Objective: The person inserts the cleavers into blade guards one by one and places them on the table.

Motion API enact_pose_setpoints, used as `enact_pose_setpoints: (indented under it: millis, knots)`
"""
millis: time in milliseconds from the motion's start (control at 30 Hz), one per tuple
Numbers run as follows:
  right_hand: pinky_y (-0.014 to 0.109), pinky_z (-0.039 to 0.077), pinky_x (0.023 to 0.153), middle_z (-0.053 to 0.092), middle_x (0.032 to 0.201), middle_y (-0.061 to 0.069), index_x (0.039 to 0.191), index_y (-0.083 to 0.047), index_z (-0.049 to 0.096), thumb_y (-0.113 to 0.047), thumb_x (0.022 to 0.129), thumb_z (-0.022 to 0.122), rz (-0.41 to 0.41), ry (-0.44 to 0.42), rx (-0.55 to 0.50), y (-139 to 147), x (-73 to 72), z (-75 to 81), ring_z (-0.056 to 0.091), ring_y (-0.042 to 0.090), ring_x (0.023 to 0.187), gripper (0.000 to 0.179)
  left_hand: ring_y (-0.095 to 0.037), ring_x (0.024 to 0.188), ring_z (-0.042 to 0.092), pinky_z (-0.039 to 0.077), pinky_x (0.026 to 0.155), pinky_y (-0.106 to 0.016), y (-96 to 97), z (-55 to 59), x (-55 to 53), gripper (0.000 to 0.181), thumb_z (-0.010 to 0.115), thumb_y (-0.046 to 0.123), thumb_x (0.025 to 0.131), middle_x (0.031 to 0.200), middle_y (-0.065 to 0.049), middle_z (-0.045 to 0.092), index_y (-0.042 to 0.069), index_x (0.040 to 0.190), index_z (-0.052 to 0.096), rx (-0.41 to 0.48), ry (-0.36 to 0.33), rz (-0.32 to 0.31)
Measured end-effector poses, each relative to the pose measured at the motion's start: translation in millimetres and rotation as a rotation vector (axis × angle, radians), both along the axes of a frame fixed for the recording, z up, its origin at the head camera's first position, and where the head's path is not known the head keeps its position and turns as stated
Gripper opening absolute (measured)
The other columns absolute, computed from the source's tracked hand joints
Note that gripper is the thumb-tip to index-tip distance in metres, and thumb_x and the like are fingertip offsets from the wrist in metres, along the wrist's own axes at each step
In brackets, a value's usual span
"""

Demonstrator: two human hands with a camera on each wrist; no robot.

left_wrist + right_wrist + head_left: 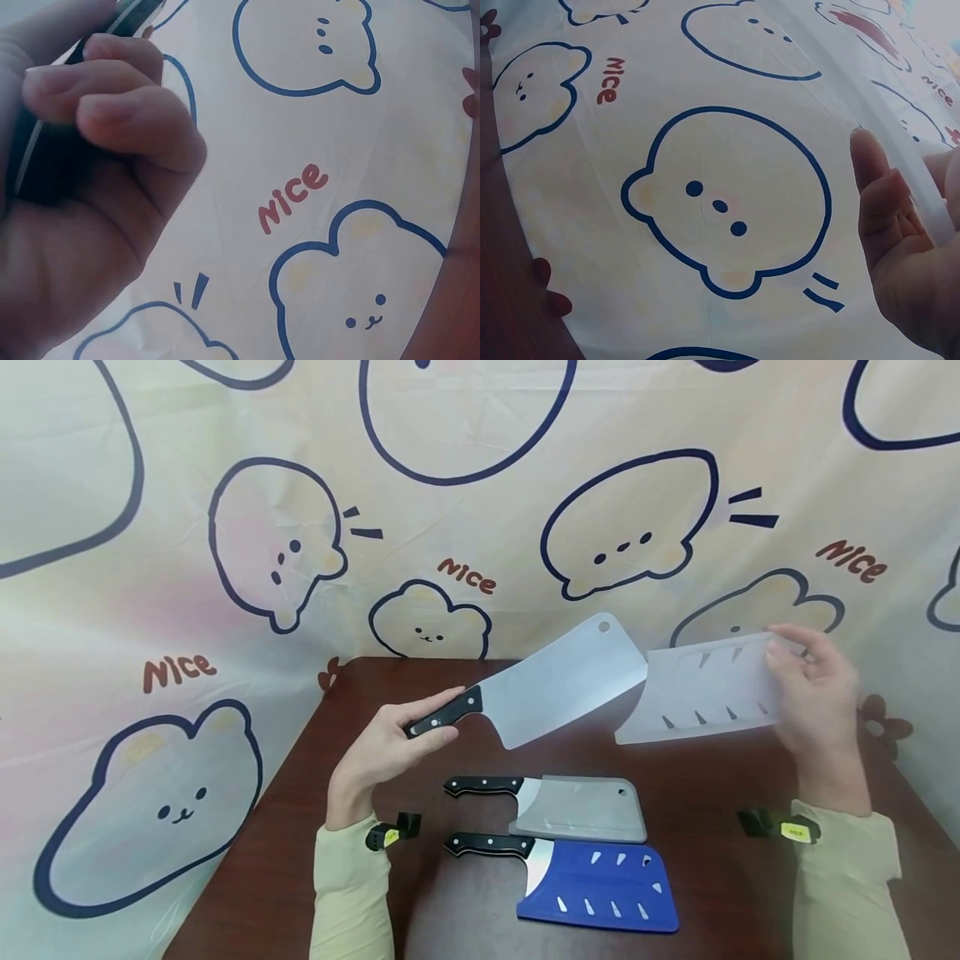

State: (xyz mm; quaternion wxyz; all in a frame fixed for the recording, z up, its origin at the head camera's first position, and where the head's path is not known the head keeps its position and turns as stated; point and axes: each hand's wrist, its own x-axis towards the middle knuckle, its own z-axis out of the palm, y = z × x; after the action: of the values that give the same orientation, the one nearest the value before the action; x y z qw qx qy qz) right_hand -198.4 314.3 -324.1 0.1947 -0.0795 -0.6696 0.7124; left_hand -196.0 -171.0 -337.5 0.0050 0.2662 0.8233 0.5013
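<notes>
My left hand (390,739) grips the black handle of a cleaver (562,685), its bare blade tilted up to the right above the table. In the left wrist view the fingers (135,120) curl round that handle. A translucent white blade cover (705,689) with small slots is pinched at its right end by my right hand (817,693). The cover's left end meets the blade's right end in the head view. Seen from the right wrist, the cover (900,142) stands edge-on between fingers and thumb.
On the brown table (300,860) below lie two more cleavers, handles to the left. One wears a grey translucent cover (585,810), the nearer one a blue slotted cover (600,885). A cartoon-printed cloth (510,527) hangs behind and along the sides.
</notes>
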Motion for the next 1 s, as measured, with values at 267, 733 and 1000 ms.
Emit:
enact_pose_setpoints:
  millis: [267, 733, 1000]
  knots:
    - [0.015, 0.054, 0.06, 0.056, 0.128, -0.002, 0.134, -0.025, 0.06, -0.038, 0.09, 0.067, 0.005, -0.05, 0.0, 3, 0.8, 0.4, 0.062, 0.009, 0.097, 0.046, -0.018, 0.05, 0.033, 0.038, 0.05, -0.027, 0.5, 1.2, 2.2, 0.047, 0.065, 0.019, 0.094, 0.067, -0.005, 0.044, 0.03, 0.139, 0.056, -0.01, 0.011, -0.03]
    - [0.016, 0.055, 0.061, 0.059, 0.121, -0.002, 0.133, -0.022, 0.062, -0.035, 0.091, 0.068, 0.021, -0.005, 0.006, -7, 6.9, 4.2, 0.063, 0.008, 0.095, 0.044, -0.024, 0.084, 0.06, 0.051, 0.063, -0.029, -7.6, 6.1, 5.2, 0.05, 0.069, 0.019, 0.092, 0.116, -0.003, 0.07, 0.03, 0.139, 0.056, -0.081, -0.021, -0.122]
    - [0.016, 0.055, 0.061, 0.056, 0.128, -0.003, 0.133, -0.021, 0.062, -0.034, 0.091, 0.067, 0.036, 0.009, 0.012, -16, 5.2, 3.8, 0.062, 0.011, 0.099, 0.044, -0.019, 0.091, 0.064, 0.052, 0.066, -0.029, -11.6, 7.9, 10.5, 0.049, 0.07, 0.018, 0.091, 0.123, 0.0, 0.069, 0.031, 0.137, 0.057, -0.111, -0.057, -0.143]
